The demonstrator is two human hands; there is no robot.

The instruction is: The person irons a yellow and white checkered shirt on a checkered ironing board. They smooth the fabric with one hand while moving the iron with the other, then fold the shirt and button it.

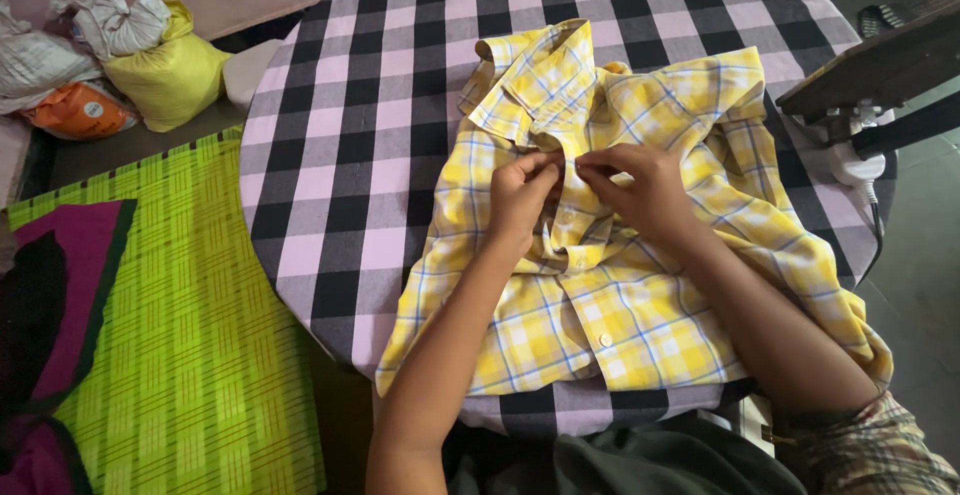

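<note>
**Shirt on the checked table, both hands at the placket**

Round table (330, 155) under a black, pink and grey checked cloth fills most of my view. To its left, a lime-green plaid fabric (190, 355) with a magenta and black patch. Far left, a yellow sack (170, 75) among white and orange bags.

The shirt (640, 315), yellow with white and blue checks, lies front-up on the table's near right part, collar pointing away from me, hem near the table edge. One white button shows low on the front.

Left hand (522, 195): forearm comes up from the bottom edge, wrist bent slightly, fingers curled tight, tips pinching the placket just below the collar.

Right hand (640, 187): forearm crosses in from lower right, lying over the shirt's side; fingers closed, thumb and forefinger pinching the same strip of cloth. The two hands' fingertips almost touch.

Far right, a dark board (880, 65) over a white fitting with a cord.
</note>
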